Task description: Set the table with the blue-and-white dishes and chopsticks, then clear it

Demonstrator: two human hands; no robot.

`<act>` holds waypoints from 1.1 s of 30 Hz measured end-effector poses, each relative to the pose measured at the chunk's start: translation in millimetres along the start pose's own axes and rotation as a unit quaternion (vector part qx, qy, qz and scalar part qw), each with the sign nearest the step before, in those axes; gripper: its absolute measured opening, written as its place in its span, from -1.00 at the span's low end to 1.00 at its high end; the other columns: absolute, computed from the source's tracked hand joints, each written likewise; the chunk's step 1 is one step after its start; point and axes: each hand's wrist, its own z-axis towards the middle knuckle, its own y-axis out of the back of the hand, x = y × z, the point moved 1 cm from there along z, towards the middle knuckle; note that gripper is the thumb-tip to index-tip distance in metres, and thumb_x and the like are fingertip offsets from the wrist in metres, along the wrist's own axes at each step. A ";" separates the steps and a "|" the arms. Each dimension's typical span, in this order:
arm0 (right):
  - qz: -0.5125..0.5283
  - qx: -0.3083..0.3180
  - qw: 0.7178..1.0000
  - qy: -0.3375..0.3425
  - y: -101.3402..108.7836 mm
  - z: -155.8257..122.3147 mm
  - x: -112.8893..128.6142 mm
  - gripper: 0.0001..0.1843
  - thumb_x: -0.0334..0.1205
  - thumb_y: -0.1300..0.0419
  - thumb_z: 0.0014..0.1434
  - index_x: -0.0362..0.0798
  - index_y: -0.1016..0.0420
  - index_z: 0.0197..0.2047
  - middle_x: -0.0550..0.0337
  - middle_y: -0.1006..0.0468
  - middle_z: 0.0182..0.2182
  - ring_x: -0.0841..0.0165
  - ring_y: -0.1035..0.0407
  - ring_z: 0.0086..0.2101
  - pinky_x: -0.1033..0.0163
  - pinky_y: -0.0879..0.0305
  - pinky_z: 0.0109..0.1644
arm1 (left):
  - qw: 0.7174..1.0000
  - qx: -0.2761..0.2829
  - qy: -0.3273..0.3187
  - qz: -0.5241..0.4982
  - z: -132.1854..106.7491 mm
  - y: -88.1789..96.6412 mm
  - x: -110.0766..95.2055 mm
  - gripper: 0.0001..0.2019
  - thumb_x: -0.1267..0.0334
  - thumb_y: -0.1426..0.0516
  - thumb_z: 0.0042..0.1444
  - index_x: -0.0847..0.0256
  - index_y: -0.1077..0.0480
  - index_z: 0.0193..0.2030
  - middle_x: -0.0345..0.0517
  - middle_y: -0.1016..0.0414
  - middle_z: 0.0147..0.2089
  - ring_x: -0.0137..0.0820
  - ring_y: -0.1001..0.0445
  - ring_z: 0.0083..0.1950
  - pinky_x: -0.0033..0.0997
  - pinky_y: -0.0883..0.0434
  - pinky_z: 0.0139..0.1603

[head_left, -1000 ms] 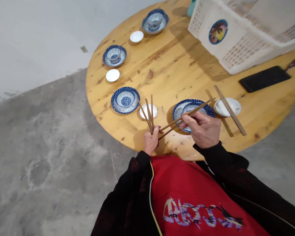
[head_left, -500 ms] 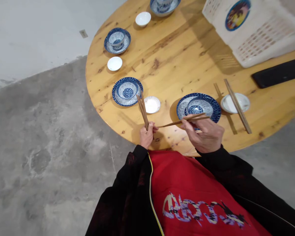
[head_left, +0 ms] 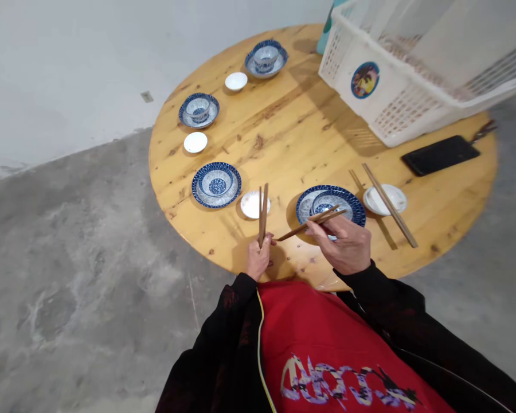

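Near the table's front edge, my left hand (head_left: 259, 256) is closed round wooden chopsticks (head_left: 263, 213) that point up and away from me. My right hand (head_left: 343, 243) pinches another pair of chopsticks (head_left: 310, 223), tilted, their thin ends close to my left fingers. Behind the right hand, partly covered by it, sits a blue-patterned plate (head_left: 303, 205) with a bowl (head_left: 324, 202) on it. A small white dish (head_left: 250, 205) lies just beyond the left chopsticks. To the right, a pair of chopsticks (head_left: 393, 211) rests across a white dish (head_left: 399, 198).
Along the round wooden table's (head_left: 275, 155) left side stand more plates with bowls (head_left: 217, 184) and small white dishes (head_left: 195, 142). A white plastic basket (head_left: 395, 97) occupies the back right. In front of it lies a black phone (head_left: 441, 156).
My view has tilted up, so more of the basket and table's far side shows. The left chopsticks now stand more upright. Both hands still hold their chopsticks.
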 end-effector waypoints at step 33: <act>0.348 0.170 0.811 -0.438 -156.3 98.4 -84.5 -0.72 -0.46 -0.46 0.00 -0.15 -0.43 -0.56 0.27 -0.41 -0.69 0.54 -0.28 -0.65 0.47 -0.23 -0.63 | 0.981 -0.165 0.102 -0.017 18.2 49.8 -17.5 -0.69 0.09 -0.17 0.05 0.25 -0.41 -0.59 -0.19 -0.38 -0.53 -0.41 -0.37 -0.38 -0.47 -0.26 -0.31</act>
